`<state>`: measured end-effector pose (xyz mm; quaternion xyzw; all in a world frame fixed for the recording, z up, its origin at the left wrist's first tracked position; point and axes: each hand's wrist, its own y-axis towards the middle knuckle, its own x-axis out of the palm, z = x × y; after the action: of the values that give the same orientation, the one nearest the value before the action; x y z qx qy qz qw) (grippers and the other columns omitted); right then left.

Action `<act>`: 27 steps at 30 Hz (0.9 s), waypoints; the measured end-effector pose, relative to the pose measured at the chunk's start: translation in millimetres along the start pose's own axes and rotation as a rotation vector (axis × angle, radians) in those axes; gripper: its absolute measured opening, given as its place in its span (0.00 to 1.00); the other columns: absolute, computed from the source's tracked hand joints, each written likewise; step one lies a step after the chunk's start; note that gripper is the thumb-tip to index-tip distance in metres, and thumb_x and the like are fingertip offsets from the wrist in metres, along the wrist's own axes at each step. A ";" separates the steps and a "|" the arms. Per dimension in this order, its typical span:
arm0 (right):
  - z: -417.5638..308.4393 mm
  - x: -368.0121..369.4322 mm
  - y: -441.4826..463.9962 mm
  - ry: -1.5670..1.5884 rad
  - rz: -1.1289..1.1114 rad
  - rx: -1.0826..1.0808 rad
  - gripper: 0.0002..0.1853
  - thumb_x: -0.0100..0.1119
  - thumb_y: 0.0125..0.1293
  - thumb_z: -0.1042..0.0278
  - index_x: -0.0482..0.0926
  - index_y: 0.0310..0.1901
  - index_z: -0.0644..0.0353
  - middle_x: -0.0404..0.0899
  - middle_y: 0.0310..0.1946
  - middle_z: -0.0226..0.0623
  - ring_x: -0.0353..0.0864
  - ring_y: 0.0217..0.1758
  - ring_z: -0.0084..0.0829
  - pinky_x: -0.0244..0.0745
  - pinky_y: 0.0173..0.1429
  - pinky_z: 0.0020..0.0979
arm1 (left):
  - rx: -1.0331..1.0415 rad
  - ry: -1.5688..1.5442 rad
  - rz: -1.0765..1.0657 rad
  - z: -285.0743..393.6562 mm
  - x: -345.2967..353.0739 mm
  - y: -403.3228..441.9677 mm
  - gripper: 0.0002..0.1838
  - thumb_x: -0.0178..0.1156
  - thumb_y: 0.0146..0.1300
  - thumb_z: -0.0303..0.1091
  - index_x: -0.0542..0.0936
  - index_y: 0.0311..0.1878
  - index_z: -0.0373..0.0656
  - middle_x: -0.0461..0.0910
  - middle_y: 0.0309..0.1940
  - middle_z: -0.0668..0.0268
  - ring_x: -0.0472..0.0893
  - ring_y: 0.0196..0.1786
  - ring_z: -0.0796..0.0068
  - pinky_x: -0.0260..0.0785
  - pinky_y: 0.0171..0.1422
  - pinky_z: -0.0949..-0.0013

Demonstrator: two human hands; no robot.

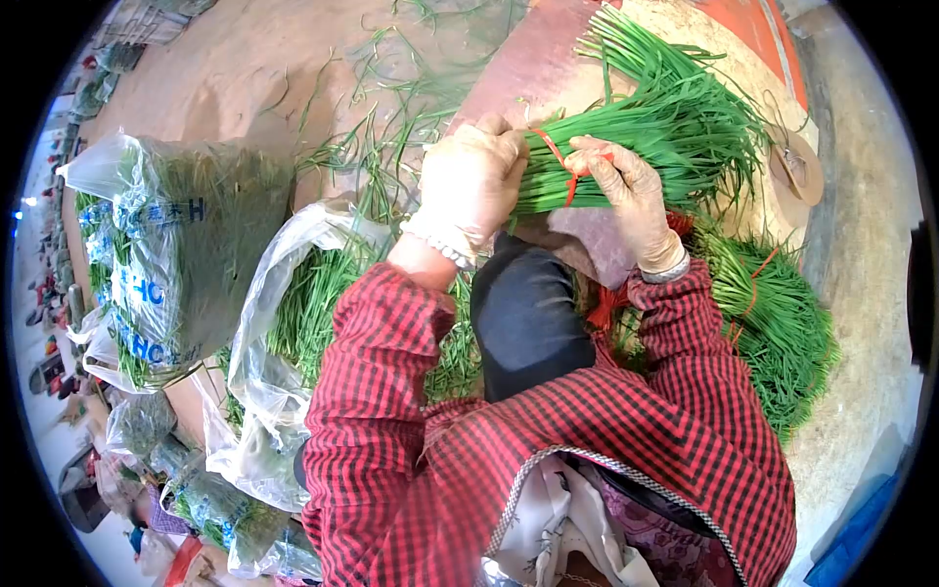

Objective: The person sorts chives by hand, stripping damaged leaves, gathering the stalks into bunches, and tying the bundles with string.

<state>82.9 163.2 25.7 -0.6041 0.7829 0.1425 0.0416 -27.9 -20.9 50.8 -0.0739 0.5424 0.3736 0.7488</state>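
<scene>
A thick bunch of long green stalks [665, 122] lies across the board at the top, with a red tie [559, 161] around its left part. My gloved left hand [474, 176] is wrapped round the bunch's left end. Beside the tie, my gloved right hand [626, 191] pinches its red end between thumb and fingers. More tied green bunches [768, 313] rest below right of my right hand. An open plastic bag [259, 362] with green stalks inside stands below left of my left hand.
Filled plastic bags [147, 254] with blue print stand at the left, and more packed bags [215, 504] lie lower left. Loose stalks [377, 137] are scattered on the floor. A round brown disc [797, 164] lies right of the held bunch. My dark-clad knee [533, 318] is below it.
</scene>
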 end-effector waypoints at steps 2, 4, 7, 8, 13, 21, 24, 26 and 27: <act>4.8 -2.6 2.3 -0.001 -0.027 -0.017 0.11 0.54 0.71 0.65 0.83 0.41 0.62 0.83 0.42 0.37 0.78 0.56 0.33 0.70 0.61 0.33 | -0.011 -0.119 -0.040 -9.6 0.9 -5.4 0.05 0.66 0.53 0.31 0.81 0.34 0.48 0.78 0.34 0.68 0.79 0.39 0.65 0.72 0.42 0.64; 3.3 -2.7 2.2 -0.025 -0.038 -0.012 0.11 0.54 0.71 0.65 0.83 0.41 0.62 0.83 0.43 0.37 0.79 0.54 0.33 0.71 0.60 0.32 | -0.067 -0.333 -0.120 -19.8 -0.6 -8.7 0.06 0.65 0.55 0.27 0.80 0.36 0.45 0.77 0.32 0.65 0.79 0.37 0.66 0.71 0.41 0.65; 2.4 -4.9 4.0 -0.048 -0.065 0.009 0.11 0.54 0.71 0.64 0.83 0.40 0.62 0.82 0.45 0.39 0.79 0.52 0.31 0.72 0.58 0.31 | -0.100 -0.303 -0.228 -24.3 -10.5 -7.0 0.05 0.64 0.57 0.29 0.79 0.37 0.43 0.78 0.32 0.62 0.80 0.35 0.65 0.72 0.41 0.64; 3.3 -5.9 5.4 -0.044 -0.077 0.025 0.11 0.54 0.71 0.64 0.83 0.40 0.62 0.82 0.46 0.40 0.80 0.51 0.31 0.73 0.57 0.31 | -0.079 -0.268 -0.270 -26.3 -14.7 -5.2 0.07 0.63 0.58 0.31 0.79 0.39 0.42 0.79 0.32 0.59 0.80 0.34 0.62 0.71 0.42 0.64; 6.9 -7.3 7.7 -0.054 -0.069 0.033 0.12 0.55 0.71 0.64 0.84 0.40 0.62 0.82 0.46 0.39 0.80 0.50 0.30 0.73 0.57 0.30 | -0.034 -0.286 -0.353 -53.4 -42.1 -23.2 0.08 0.62 0.59 0.31 0.78 0.40 0.41 0.78 0.31 0.56 0.80 0.35 0.59 0.71 0.42 0.62; 15.6 -5.7 12.4 -0.037 -0.057 0.025 0.11 0.56 0.70 0.65 0.83 0.40 0.62 0.82 0.46 0.39 0.80 0.50 0.30 0.73 0.56 0.29 | -0.673 0.380 -0.823 -121.3 -47.9 -138.1 0.10 0.54 0.61 0.36 0.82 0.37 0.44 0.84 0.39 0.54 0.83 0.45 0.52 0.74 0.48 0.56; 15.0 -4.9 15.3 -0.068 -0.072 0.022 0.13 0.53 0.73 0.63 0.82 0.40 0.63 0.84 0.39 0.34 0.78 0.57 0.34 0.70 0.62 0.34 | -0.744 0.260 -0.657 -142.2 -34.7 -190.2 0.16 0.58 0.62 0.46 0.83 0.42 0.43 0.85 0.38 0.56 0.84 0.43 0.54 0.74 0.50 0.57; 15.0 -2.8 15.7 -0.051 -0.070 0.011 0.13 0.53 0.73 0.62 0.82 0.40 0.63 0.84 0.39 0.34 0.77 0.57 0.34 0.69 0.62 0.34 | -0.799 -0.051 -0.392 -106.8 -38.5 -169.6 0.24 0.61 0.61 0.55 0.83 0.44 0.41 0.85 0.39 0.55 0.84 0.43 0.57 0.74 0.49 0.59; 15.3 -1.2 17.2 -0.046 -0.076 0.007 0.13 0.53 0.73 0.62 0.82 0.40 0.63 0.84 0.39 0.34 0.77 0.57 0.34 0.69 0.62 0.34 | -0.849 -0.361 -0.258 -112.1 -20.2 -175.1 0.22 0.59 0.67 0.50 0.80 0.51 0.41 0.84 0.37 0.67 0.83 0.40 0.74 0.72 0.39 0.73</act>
<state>65.2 172.4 14.4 -0.6300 0.7586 0.1521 0.0672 -3.4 -212.8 -28.1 -0.3739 0.1897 0.4729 0.7749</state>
